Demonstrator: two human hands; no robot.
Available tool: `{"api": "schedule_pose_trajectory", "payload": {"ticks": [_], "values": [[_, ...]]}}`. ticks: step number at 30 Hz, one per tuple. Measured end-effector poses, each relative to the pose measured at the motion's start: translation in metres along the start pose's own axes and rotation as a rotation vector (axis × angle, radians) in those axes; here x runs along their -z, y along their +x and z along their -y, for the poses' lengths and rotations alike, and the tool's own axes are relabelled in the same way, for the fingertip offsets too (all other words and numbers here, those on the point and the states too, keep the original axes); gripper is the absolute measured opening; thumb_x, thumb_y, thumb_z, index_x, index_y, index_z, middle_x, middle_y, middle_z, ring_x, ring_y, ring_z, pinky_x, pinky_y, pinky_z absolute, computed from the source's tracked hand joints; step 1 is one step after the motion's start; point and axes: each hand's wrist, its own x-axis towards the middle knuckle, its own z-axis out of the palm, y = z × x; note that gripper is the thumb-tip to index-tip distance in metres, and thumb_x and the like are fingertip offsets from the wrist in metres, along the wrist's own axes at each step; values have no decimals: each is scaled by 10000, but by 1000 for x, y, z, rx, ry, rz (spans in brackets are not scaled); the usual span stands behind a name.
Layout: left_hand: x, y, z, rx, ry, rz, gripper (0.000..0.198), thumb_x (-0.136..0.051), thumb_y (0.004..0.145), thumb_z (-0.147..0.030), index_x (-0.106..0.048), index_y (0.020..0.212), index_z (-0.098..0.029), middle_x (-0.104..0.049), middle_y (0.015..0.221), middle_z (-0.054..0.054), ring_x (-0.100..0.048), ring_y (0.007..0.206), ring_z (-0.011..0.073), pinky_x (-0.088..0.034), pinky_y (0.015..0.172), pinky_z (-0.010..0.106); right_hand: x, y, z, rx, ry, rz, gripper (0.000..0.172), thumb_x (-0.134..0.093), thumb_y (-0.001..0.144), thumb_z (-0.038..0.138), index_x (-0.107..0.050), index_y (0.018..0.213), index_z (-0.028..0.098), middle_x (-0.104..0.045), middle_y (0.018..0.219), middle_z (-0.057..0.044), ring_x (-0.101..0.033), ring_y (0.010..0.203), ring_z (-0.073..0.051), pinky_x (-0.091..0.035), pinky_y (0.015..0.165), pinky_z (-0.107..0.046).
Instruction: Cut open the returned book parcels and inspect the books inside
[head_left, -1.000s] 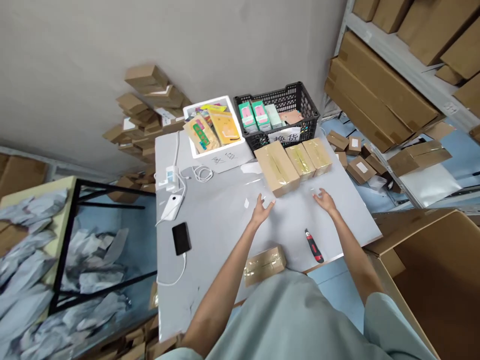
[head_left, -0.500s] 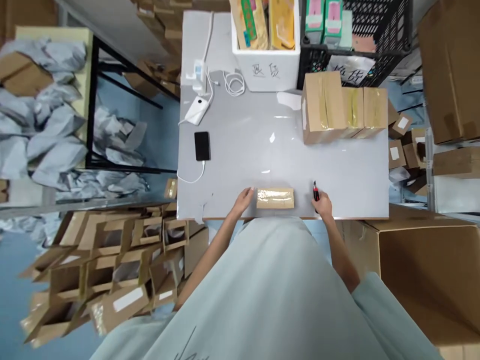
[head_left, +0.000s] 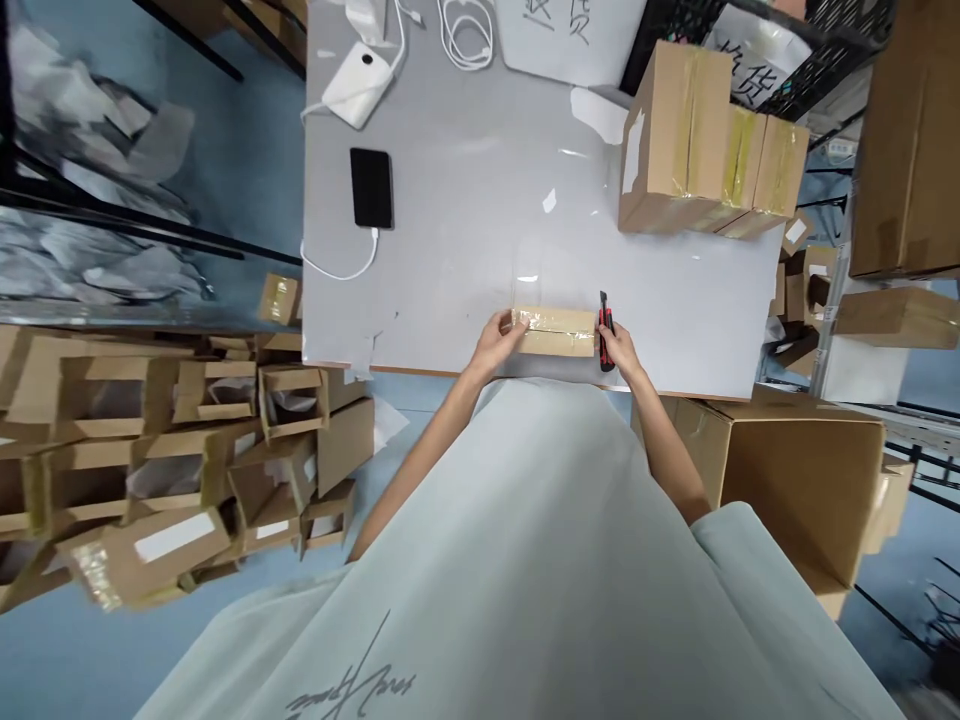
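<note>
A small cardboard box (head_left: 560,333) with shiny clear tape along its top lies near the front edge of the table. My left hand (head_left: 498,343) grips its left end, fingertips and thumb on the taped edge. At the opposite end, my right hand (head_left: 621,351) is closed on a red and black utility knife (head_left: 605,340). The knife points away from me and sits right beside the box's right end. Whether the knife touches the box, I cannot tell.
Taped cartons (head_left: 679,140) stand at the table's back right, before a black crate (head_left: 847,35). A black phone (head_left: 372,188) on a white cable and a white power bank (head_left: 358,85) lie at left. Opened boxes (head_left: 161,470) pile up at lower left; a large open carton (head_left: 795,490) stands at right.
My left hand has moved from beside the box onto its left end. The right hand has brought the knife leftward to the box's right end. The view has shifted closer.
</note>
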Motion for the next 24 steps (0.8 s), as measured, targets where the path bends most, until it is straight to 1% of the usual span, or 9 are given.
{"api": "schedule_pose_trajectory", "payload": {"ticks": [3, 6, 8, 10, 12, 15, 18, 21, 24], "values": [[-9, -2, 6, -57, -117, 1, 692, -898, 825, -632, -685, 1347, -231, -705, 1583, 170, -658, 1505, 353, -525, 1294, 544, 15, -5, -4, 131, -33, -25, 327, -640, 1005, 570, -645, 1025, 244, -713, 901, 1, -690, 817, -171, -594, 786, -283], [-14, -3, 11, -101, -185, 37, 771, -954, 763, -593, -669, 1392, -252, -646, 1667, 163, -591, 1588, 366, -518, 1309, 564, 26, -9, -4, 233, -48, -10, 404, -639, 970, 616, -676, 1116, 241, -764, 1056, -42, -716, 991, -210, -591, 933, -330], [-14, -4, 13, -122, -192, 62, 828, -971, 744, -580, -660, 1442, -263, -609, 1709, 160, -573, 1603, 376, -522, 1306, 580, 28, -10, -2, 262, -45, -1, 445, -633, 959, 631, -687, 1160, 238, -777, 1129, -61, -715, 1068, -230, -577, 999, -355], [-12, -5, 12, -145, -162, 87, 885, -976, 739, -561, -648, 1505, -264, -597, 1721, 158, -586, 1585, 380, -533, 1292, 584, 28, -8, 0, 255, -57, -4, 482, -630, 945, 655, -696, 1160, 229, -781, 1147, -70, -706, 1095, -246, -567, 1020, -371], [-9, -7, 10, -176, -95, 110, 924, -976, 742, -526, -639, 1561, -263, -613, 1706, 150, -610, 1548, 375, -560, 1262, 566, 28, -2, 2, 225, -83, -13, 513, -635, 921, 682, -703, 1133, 220, -785, 1140, -73, -693, 1105, -260, -560, 1023, -382], [-4, -12, 5, -229, 7, 130, 959, -969, 752, -464, -621, 1626, -276, -619, 1696, 136, -638, 1489, 358, -606, 1190, 509, 29, 10, 4, 160, -113, -11, 537, -640, 885, 708, -700, 1093, 217, -787, 1117, -69, -678, 1098, -266, -552, 1014, -390], [-2, -14, 2, -258, 55, 145, 974, -965, 757, -459, -619, 1648, -274, -607, 1696, 146, -656, 1452, 354, -632, 1129, 474, 29, 19, 6, 89, -158, 2, 501, -635, 886, 700, -679, 1030, 222, -763, 1028, -49, -662, 1019, -252, -552, 948, -375], [-1, -9, 8, -227, 43, 167, 961, -957, 771, -453, -618, 1651, -267, -604, 1696, 157, -667, 1429, 358, -631, 1133, 493, 24, 22, 11, 53, -258, -10, 414, -639, 939, 644, -644, 964, 231, -724, 942, -28, -648, 946, -232, -550, 879, -350], [1, 0, 20, -147, -23, 187, 968, -936, 785, -391, -587, 1676, -244, -601, 1699, 170, -663, 1448, 383, -596, 1198, 553, 20, 17, 24, 68, -329, -12, 289, -587, 1035, 528, -613, 1002, 241, -725, 955, -26, -686, 853, -206, -567, 817, -328]]}}
